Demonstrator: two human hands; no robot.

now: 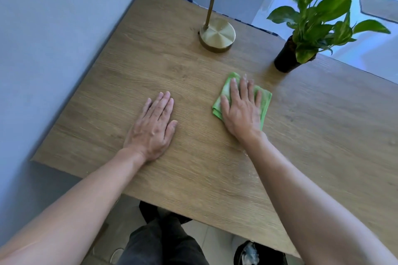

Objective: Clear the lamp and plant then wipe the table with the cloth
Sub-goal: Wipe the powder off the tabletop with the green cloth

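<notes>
The green cloth (261, 101), folded and rumpled, is pressed flat under the right hand (241, 109), fingers spread. The left hand (154, 129) lies flat on the wooden table (193, 178), fingers together. Lamp (217, 34) and plant (312, 28) stand at the far edge; bare tabletop lies left and right.

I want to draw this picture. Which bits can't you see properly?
All in the head view:
- Lamp: the top edge cuts off its pole and shade.
- Cloth: the right hand lies flat on its middle.
- Plant: leaves hide the rim of its pot.
- Table: the right edge cuts it off.
- Left hand: its palm is hidden against the table.
</notes>
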